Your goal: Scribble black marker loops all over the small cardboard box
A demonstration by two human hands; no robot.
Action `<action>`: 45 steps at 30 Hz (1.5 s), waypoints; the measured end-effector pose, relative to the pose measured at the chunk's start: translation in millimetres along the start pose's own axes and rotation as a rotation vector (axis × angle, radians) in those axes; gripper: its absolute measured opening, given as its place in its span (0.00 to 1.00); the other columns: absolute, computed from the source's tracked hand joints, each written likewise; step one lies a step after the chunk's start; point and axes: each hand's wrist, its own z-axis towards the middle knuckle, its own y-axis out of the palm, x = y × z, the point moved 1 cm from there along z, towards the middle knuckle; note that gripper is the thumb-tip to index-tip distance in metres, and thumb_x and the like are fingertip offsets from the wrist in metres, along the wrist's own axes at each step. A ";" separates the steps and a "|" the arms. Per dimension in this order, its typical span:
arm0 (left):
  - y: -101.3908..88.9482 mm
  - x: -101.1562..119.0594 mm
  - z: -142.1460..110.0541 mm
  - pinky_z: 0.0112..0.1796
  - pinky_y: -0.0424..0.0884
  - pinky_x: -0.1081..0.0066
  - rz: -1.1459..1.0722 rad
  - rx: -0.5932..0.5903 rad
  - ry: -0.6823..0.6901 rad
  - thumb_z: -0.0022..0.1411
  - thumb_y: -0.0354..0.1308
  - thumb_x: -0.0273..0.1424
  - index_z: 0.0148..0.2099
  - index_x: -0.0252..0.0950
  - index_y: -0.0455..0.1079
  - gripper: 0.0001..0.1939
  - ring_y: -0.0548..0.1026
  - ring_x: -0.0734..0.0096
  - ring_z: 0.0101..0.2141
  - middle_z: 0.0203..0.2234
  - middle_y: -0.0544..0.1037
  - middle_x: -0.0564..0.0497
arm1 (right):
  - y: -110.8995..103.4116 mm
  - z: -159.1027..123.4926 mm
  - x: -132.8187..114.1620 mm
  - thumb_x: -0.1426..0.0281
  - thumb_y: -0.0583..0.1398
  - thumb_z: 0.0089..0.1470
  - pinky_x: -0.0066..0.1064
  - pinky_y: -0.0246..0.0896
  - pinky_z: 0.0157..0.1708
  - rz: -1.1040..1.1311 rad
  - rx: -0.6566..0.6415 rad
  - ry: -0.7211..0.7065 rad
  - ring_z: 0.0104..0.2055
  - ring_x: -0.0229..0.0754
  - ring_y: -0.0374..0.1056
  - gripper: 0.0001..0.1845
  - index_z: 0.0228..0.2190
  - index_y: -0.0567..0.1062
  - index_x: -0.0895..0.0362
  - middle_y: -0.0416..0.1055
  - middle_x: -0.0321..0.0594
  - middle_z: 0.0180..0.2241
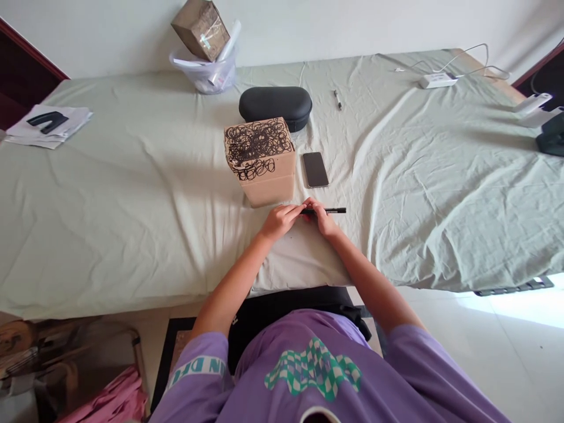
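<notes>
Both my hands meet at a black marker pen (335, 210) close to the table's front edge. My left hand (282, 219) is closed at the pen's left end, fingertips pinching it. My right hand (321, 217) wraps round the pen's middle, and its right end sticks out past the fingers. The pen lies roughly level; whether its cap is on is hidden by my fingers. Just beyond my left hand stands a cardboard box (268, 189), its top and upper front edge covered with black looping scribbles. A dark smartphone (315, 170) lies flat to the right of the box.
Behind the box is a black hard case (275, 104); a pen (337, 100) lies to its right. A plastic basket (211, 82) holds another box (200, 29) at the back. A stapler (48, 121) rests on papers (73, 124) at far left. A power strip (437, 80) sits back right.
</notes>
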 end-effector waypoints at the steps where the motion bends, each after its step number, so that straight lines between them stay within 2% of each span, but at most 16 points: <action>1: 0.4 -0.9 1.2 0.46 0.83 0.62 0.003 0.010 -0.003 0.84 0.51 0.37 0.62 0.39 0.81 0.19 0.87 0.61 0.41 0.45 0.88 0.41 | 0.3 -0.5 0.0 0.34 0.53 0.65 0.39 0.63 0.30 -0.019 0.005 0.001 0.25 0.43 0.63 0.33 0.33 0.71 0.50 0.68 0.33 0.22; 5: 1.4 -6.3 -0.4 0.58 0.78 0.54 0.058 0.118 -0.047 0.76 0.64 0.47 0.67 0.42 0.78 0.25 0.84 0.49 0.54 0.60 0.83 0.35 | -1.2 -0.5 2.2 0.39 0.51 0.70 0.35 0.60 0.27 -0.143 0.092 0.007 0.22 0.42 0.60 0.28 0.43 0.71 0.50 0.64 0.28 0.20; 9: -7.1 -25.6 -16.0 0.70 0.61 0.36 0.094 0.404 -0.152 0.60 0.78 0.51 0.66 0.42 0.76 0.37 0.69 0.31 0.69 0.68 0.70 0.28 | -10.3 15.4 5.4 0.52 0.53 0.72 0.37 0.62 0.33 -0.402 0.218 -0.031 0.28 0.44 0.63 0.19 0.50 0.71 0.52 0.70 0.35 0.29; 11: -17.4 -44.1 -23.8 0.73 0.50 0.30 0.063 0.555 -0.222 0.57 0.80 0.52 0.73 0.40 0.66 0.50 0.55 0.27 0.76 0.74 0.58 0.24 | -16.4 29.7 3.5 0.61 0.58 0.67 0.43 0.67 0.44 -0.563 0.196 -0.056 0.38 0.50 0.70 0.17 0.53 0.75 0.56 0.77 0.46 0.40; 13: -28.6 -66.6 -27.9 0.75 0.43 0.29 -0.014 0.648 -0.297 0.56 0.78 0.57 0.81 0.38 0.47 0.65 0.43 0.28 0.80 0.78 0.44 0.21 | -21.9 44.7 -1.1 0.70 0.58 0.63 0.49 0.65 0.55 -0.709 0.123 -0.070 0.50 0.57 0.71 0.23 0.57 0.78 0.58 0.79 0.55 0.51; 16: -37.5 -99.2 -26.5 0.76 0.50 0.35 -0.213 0.601 -0.379 0.54 0.70 0.70 0.83 0.38 0.32 0.76 0.46 0.34 0.81 0.79 0.42 0.20 | -28.0 62.8 -9.4 0.76 0.56 0.63 0.58 0.53 0.68 -0.882 0.062 -0.056 0.65 0.65 0.63 0.34 0.68 0.75 0.54 0.75 0.55 0.66; 19: -34.0 -119.3 -22.8 0.72 0.66 0.46 -0.423 0.466 -0.411 0.49 0.65 0.77 0.83 0.39 0.30 0.80 0.60 0.41 0.78 0.78 0.51 0.22 | -31.9 76.0 -13.2 0.69 0.59 0.64 0.67 0.43 0.71 -1.029 0.185 0.068 0.73 0.75 0.51 0.43 0.77 0.61 0.57 0.58 0.59 0.77; 23: -26.7 -126.3 -23.3 0.70 0.70 0.49 -0.584 0.370 -0.461 0.47 0.75 0.70 0.82 0.47 0.41 0.74 0.70 0.43 0.72 0.74 0.63 0.31 | -31.7 94.9 -10.5 0.51 0.65 0.62 0.63 0.49 0.68 -1.169 0.402 0.381 0.71 0.78 0.55 0.55 0.77 0.55 0.66 0.62 0.73 0.70; 27: -27.6 -123.2 -25.5 0.75 0.59 0.42 -0.635 0.373 -0.473 0.45 0.80 0.64 0.75 0.47 0.50 0.66 0.63 0.41 0.75 0.71 0.62 0.34 | -24.8 112.1 -8.7 0.59 0.70 0.55 0.60 0.51 0.67 -1.168 0.461 0.417 0.69 0.76 0.59 0.54 0.74 0.58 0.65 0.63 0.73 0.67; 30: -28.5 -120.1 -26.0 0.73 0.61 0.40 -0.658 0.360 -0.474 0.46 0.81 0.61 0.71 0.48 0.50 0.62 0.66 0.42 0.72 0.66 0.64 0.38 | -23.7 110.9 -7.7 0.61 0.73 0.50 0.57 0.55 0.66 -1.148 0.474 0.408 0.67 0.72 0.62 0.59 0.75 0.56 0.65 0.63 0.70 0.66; 34: -29.4 -119.0 -25.0 0.73 0.61 0.39 -0.676 0.347 -0.476 0.45 0.83 0.58 0.72 0.48 0.48 0.64 0.64 0.44 0.72 0.65 0.63 0.39 | -32.2 95.5 -4.8 0.64 0.74 0.44 0.49 0.64 0.63 -0.873 0.548 0.251 0.66 0.62 0.66 0.65 0.76 0.54 0.65 0.61 0.65 0.66; 36: -30.2 -119.6 -23.6 0.74 0.58 0.40 -0.691 0.337 -0.472 0.44 0.84 0.56 0.75 0.49 0.44 0.69 0.60 0.43 0.75 0.69 0.59 0.38 | -38.9 89.9 -3.8 0.65 0.73 0.43 0.41 0.70 0.55 -0.485 0.653 0.148 0.60 0.53 0.69 0.61 0.74 0.57 0.59 0.65 0.55 0.62; 38: -30.4 -120.1 -21.8 0.76 0.56 0.42 -0.714 0.318 -0.468 0.43 0.84 0.55 0.78 0.53 0.39 0.74 0.56 0.43 0.77 0.74 0.55 0.38 | -44.8 88.5 -3.2 0.62 0.71 0.45 0.32 0.70 0.42 -0.013 0.675 0.084 0.46 0.42 0.70 0.52 0.69 0.63 0.50 0.69 0.41 0.51; 40: -29.7 -120.0 -20.1 0.76 0.57 0.44 -0.738 0.292 -0.472 0.44 0.84 0.54 0.80 0.56 0.33 0.78 0.56 0.44 0.78 0.76 0.54 0.38 | -49.1 89.4 -4.2 0.56 0.69 0.51 0.27 0.64 0.31 0.308 0.605 0.058 0.33 0.36 0.63 0.35 0.59 0.71 0.47 0.68 0.32 0.40; 42: -28.2 -119.7 -19.2 0.75 0.59 0.44 -0.752 0.271 -0.482 0.44 0.84 0.55 0.81 0.57 0.29 0.80 0.59 0.43 0.77 0.76 0.55 0.38 | -51.7 90.1 -6.0 0.49 0.65 0.56 0.26 0.59 0.26 0.456 0.512 0.051 0.27 0.34 0.56 0.22 0.45 0.75 0.49 0.67 0.30 0.34; 45: -26.4 -120.3 -19.4 0.75 0.60 0.43 -0.749 0.267 -0.505 0.42 0.84 0.56 0.82 0.55 0.27 0.83 0.59 0.40 0.77 0.75 0.55 0.36 | -50.7 89.4 -7.2 0.44 0.64 0.60 0.24 0.57 0.24 0.708 0.353 0.032 0.24 0.31 0.53 0.24 0.34 0.74 0.52 0.71 0.32 0.32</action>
